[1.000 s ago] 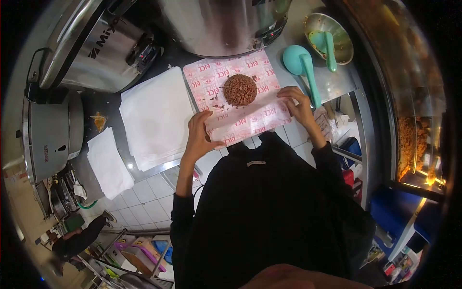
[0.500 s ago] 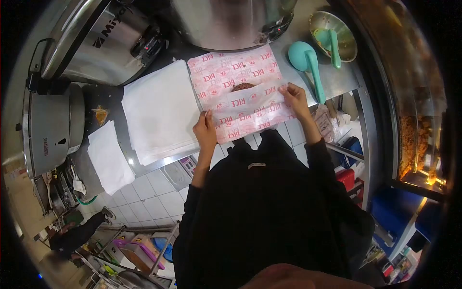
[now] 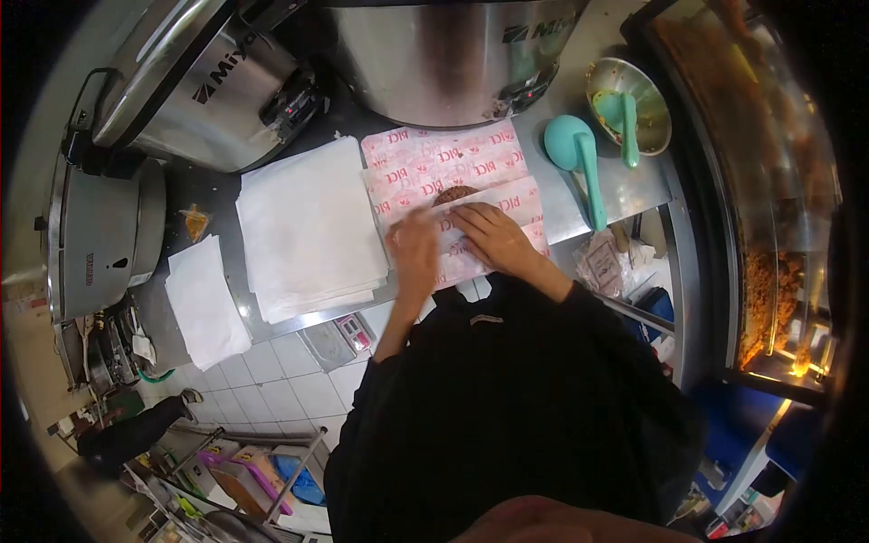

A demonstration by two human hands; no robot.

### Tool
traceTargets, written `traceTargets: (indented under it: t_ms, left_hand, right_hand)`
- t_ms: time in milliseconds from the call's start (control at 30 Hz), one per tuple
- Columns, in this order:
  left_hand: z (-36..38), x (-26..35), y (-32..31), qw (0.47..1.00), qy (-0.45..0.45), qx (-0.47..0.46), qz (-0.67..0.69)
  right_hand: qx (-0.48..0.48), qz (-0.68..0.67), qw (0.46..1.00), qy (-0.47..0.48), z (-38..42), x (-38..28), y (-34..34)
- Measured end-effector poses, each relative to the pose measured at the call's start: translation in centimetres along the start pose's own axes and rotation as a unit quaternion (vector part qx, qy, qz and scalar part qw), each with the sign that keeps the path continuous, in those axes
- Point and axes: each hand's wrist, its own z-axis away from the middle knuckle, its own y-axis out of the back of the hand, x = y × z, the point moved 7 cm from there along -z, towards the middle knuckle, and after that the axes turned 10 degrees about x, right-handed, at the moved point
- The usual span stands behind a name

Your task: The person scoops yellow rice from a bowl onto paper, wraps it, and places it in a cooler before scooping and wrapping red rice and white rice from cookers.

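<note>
A sheet of wrapping paper [image 3: 425,152] with red "RICE" print lies on the steel counter. Its near part is folded up over a brown, crumbly-looking food [image 3: 453,195], whose top edge peeks out above the fold. My right hand [image 3: 500,242] rests on the folded paper, fingers extended flat across it and pointing left. Close beside it, my left hand [image 3: 415,253] is at the left part of the fold, its fingers smeared by motion. How much food sits beneath the paper is hidden.
A stack of white paper [image 3: 312,231] is left of the wrap, with a smaller stack [image 3: 206,303] beyond. Large steel cookers [image 3: 444,63] stand behind. To the right are a green ladle [image 3: 588,172] and a metal bowl [image 3: 665,122]. A person [image 3: 136,430] is at lower left.
Both hands have come inward from the paper's side edges to the middle of the fold. The right hand has gone from pinching the edge to lying flat on the paper.
</note>
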Motion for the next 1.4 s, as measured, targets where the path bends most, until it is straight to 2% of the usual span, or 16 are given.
traceTargets:
  t_ms: [67,167,267,300,400,533,633,800,867,933,1033,1133,1233,1267,1333,1400]
  left_hand:
    - [-2.6,-4.8,2.6,0.973,0.175,0.122,0.082]
    - [-7.6,-8.4,1.8,0.992,0.101,0.076,0.002]
    - [-8.8,-9.9,-0.3,0.984,0.101,-0.053,-0.135]
    - [-8.8,-10.3,-0.3,0.988,0.131,-0.053,-0.061]
    - [-8.0,-7.2,2.6,0.993,-0.005,0.073,-0.095]
    - [-5.5,-5.2,5.0,0.986,-0.008,0.163,0.034]
    - [-4.4,-5.1,5.5,0.983,0.034,0.166,0.072]
    - [-0.2,-2.5,6.3,0.971,0.083,0.226,0.007]
    - [-0.7,4.9,2.4,0.989,-0.139,-0.040,-0.043]
    - [-0.1,7.0,-0.3,0.984,-0.125,-0.078,-0.104]
    - [1.6,5.9,-1.9,0.977,-0.108,-0.055,-0.177]
    - [4.1,4.3,-3.4,0.978,-0.008,-0.113,-0.173]
    - [3.4,7.0,-1.1,0.982,-0.128,0.021,-0.134]
    - [3.1,8.4,-0.1,0.971,-0.174,0.067,-0.148]
    - [2.6,6.5,-0.8,0.994,-0.043,0.028,-0.096]
    - [2.5,4.8,-1.1,0.997,0.066,0.028,-0.036]
  right_hand:
    - [-0.022,0.003,1.000,0.004,-0.5,0.4,-0.3]
    - [-0.040,-0.028,0.999,0.025,-1.2,0.5,-0.5]
    - [-0.064,-0.069,0.995,0.041,-2.9,1.0,0.1]
    - [-0.087,-0.096,0.991,0.034,-3.1,1.6,-0.2]
    - [-0.081,-0.126,0.988,0.021,-4.7,3.2,-0.4]
    - [0.088,-0.023,0.995,0.038,-9.3,3.6,1.8]
    - [-0.134,-0.038,0.990,0.011,-9.8,5.7,-0.7]
    - [-0.105,-0.113,0.988,0.026,-9.3,5.9,-0.1]
    - [-0.102,-0.142,0.985,0.011,-8.1,5.4,0.3]
    - [-0.100,-0.149,0.984,0.008,-6.9,4.4,0.8]
    - [-0.034,-0.110,0.993,0.015,-4.0,2.7,1.5]
    - [-0.028,-0.062,0.997,0.042,-0.7,1.9,1.0]
    - [-0.015,-0.014,0.997,0.074,0.2,1.2,1.2]
    - [-0.009,-0.042,0.998,0.044,0.6,1.2,1.5]
    - [0.007,-0.096,0.995,-0.014,1.2,1.4,1.9]
    - [0.033,-0.184,0.956,-0.226,1.9,3.6,1.8]
